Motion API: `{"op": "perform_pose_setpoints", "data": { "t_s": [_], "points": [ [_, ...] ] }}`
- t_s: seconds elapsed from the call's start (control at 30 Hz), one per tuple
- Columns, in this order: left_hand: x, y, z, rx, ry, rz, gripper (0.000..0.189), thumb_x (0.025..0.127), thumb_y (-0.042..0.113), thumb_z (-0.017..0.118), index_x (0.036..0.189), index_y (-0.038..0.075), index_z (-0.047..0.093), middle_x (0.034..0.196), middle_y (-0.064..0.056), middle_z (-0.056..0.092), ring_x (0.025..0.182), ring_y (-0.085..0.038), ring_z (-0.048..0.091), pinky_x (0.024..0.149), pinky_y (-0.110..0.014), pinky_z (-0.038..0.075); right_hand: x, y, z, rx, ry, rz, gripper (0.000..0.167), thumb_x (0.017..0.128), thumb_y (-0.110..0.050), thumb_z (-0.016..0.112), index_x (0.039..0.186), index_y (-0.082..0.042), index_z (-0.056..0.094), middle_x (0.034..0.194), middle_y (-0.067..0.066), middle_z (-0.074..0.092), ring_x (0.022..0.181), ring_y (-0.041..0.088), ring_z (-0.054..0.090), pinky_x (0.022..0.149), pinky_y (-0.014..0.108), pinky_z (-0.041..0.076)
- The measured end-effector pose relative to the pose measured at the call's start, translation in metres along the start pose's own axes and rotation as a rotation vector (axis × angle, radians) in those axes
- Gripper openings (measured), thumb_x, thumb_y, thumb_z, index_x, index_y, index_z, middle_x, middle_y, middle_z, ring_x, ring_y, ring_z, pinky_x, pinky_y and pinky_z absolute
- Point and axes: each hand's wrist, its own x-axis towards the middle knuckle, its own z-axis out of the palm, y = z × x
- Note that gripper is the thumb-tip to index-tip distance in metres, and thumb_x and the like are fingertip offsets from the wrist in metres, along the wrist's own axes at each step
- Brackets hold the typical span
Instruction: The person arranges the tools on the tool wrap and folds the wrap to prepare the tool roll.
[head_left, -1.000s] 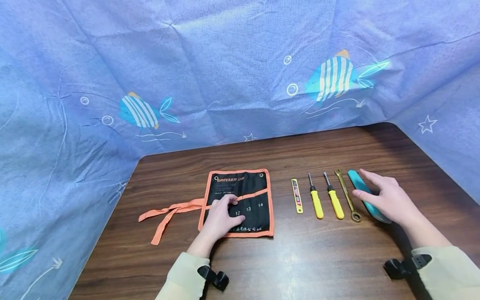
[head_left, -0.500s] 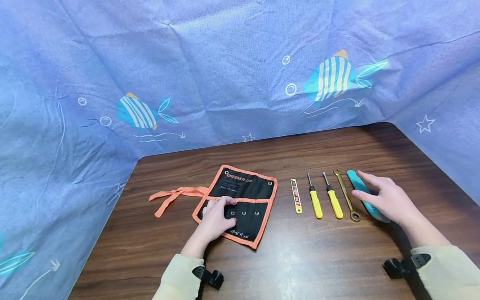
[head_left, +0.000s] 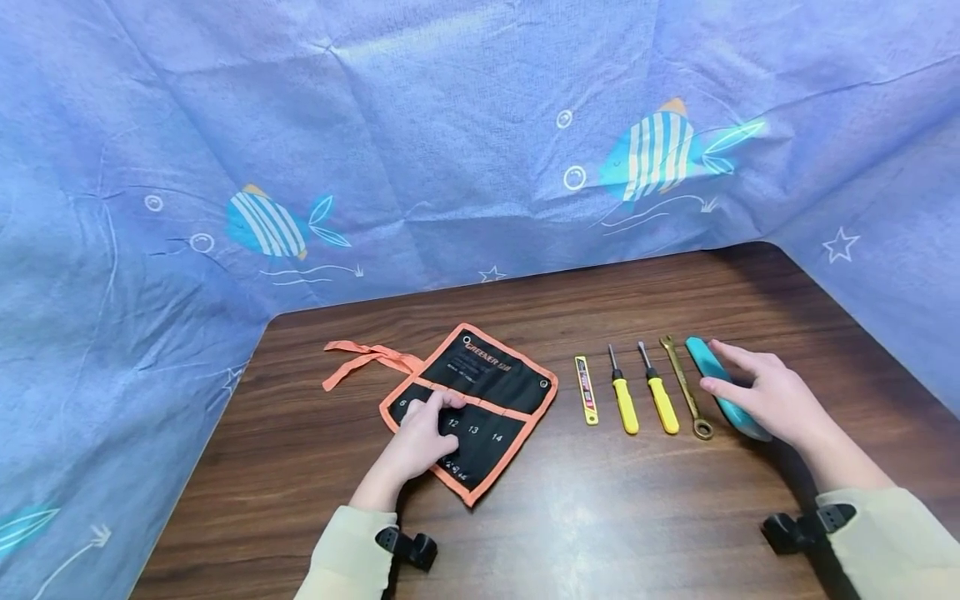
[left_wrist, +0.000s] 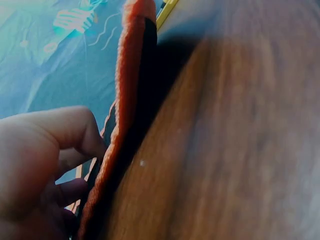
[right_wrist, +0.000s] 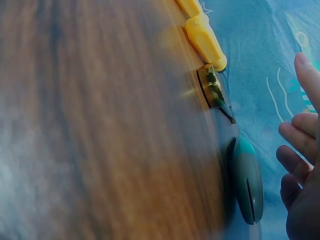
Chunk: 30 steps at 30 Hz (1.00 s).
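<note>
My left hand (head_left: 415, 440) rests its fingertips on a black tool pouch (head_left: 491, 408) with orange edging, thumb and index finger spread apart. The pouch lies turned at an angle, numbers printed along its pockets and two orange ties (head_left: 367, 357) trailing left. In the left wrist view, bent fingers touch the pouch's face beside its orange edge (left_wrist: 125, 95). Over a teal and grey tool (head_left: 708, 361) with a slotted end, my right hand (head_left: 776, 402) hovers with fingers apart. The right wrist view shows those fingers (right_wrist: 297, 135) separate from the teal tool (right_wrist: 246, 175).
Left of the teal tool lie a brass-coloured combination wrench (head_left: 684, 385), two yellow-handled screwdrivers (head_left: 626, 404) (head_left: 663, 404) and a narrow yellow printed strip (head_left: 587, 392). A blue fish-print cloth (head_left: 450, 150) hangs behind the wooden table (head_left: 585, 517).
The pouch has turned clockwise under my left hand, which has shifted slightly left and down. Its ties have swung up and right. My right hand stays over the teal tool.
</note>
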Motion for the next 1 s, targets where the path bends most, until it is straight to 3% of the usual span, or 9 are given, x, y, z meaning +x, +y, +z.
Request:
{"op": "perform_pose_setpoints", "data": {
  "t_s": [0.13,0.4,0.63,0.83,1.0],
  "points": [
    [0.000,0.002,0.000,-0.037,0.019,-0.019,0.042,0.076,0.016,0.071,0.115,0.020,0.054,0.121,0.002,0.055,0.100,-0.019,0.039,0.082,-0.037,0.035,-0.001,0.001,0.000,0.004,-0.001,-0.004,0.075,0.088,-0.045,0.060,0.145,-0.006,0.032,0.134,0.035,0.038,0.117,0.054,0.038,0.085,0.067,0.028],
    [0.004,0.015,0.012,-0.081,0.129,-0.037,0.044,0.076,0.036,0.077,0.109,0.018,0.054,0.115,0.000,0.058,0.099,-0.021,0.040,0.083,-0.041,0.032,-0.002,0.001,0.001,0.012,0.007,-0.013,0.074,0.089,-0.043,0.061,0.144,-0.004,0.033,0.134,0.035,0.037,0.115,0.054,0.040,0.084,0.067,0.028],
    [0.007,0.015,0.026,0.029,0.172,-0.037,0.061,0.068,0.050,0.079,0.113,0.018,0.053,0.111,0.002,0.057,0.096,-0.021,0.043,0.084,-0.043,0.031,-0.001,0.002,0.000,0.008,-0.004,-0.006,0.075,0.088,-0.045,0.060,0.145,-0.004,0.032,0.134,0.036,0.037,0.113,0.054,0.042,0.084,0.067,0.028],
    [0.001,0.013,0.027,0.152,0.143,0.002,0.077,0.061,0.059,0.078,0.121,0.020,0.050,0.118,0.002,0.055,0.100,-0.022,0.044,0.083,-0.044,0.033,0.000,0.002,0.001,0.009,-0.009,-0.004,0.076,0.088,-0.046,0.061,0.145,-0.005,0.032,0.135,0.036,0.035,0.116,0.054,0.038,0.084,0.068,0.028],
    [-0.004,0.006,0.021,0.156,0.062,0.038,0.081,0.062,0.058,0.079,0.126,0.021,0.048,0.124,0.003,0.052,0.106,-0.023,0.043,0.087,-0.047,0.033,0.000,0.001,0.002,0.008,-0.019,0.005,0.078,0.087,-0.046,0.061,0.145,-0.005,0.031,0.135,0.036,0.035,0.117,0.055,0.036,0.084,0.068,0.027]
  ]
}}
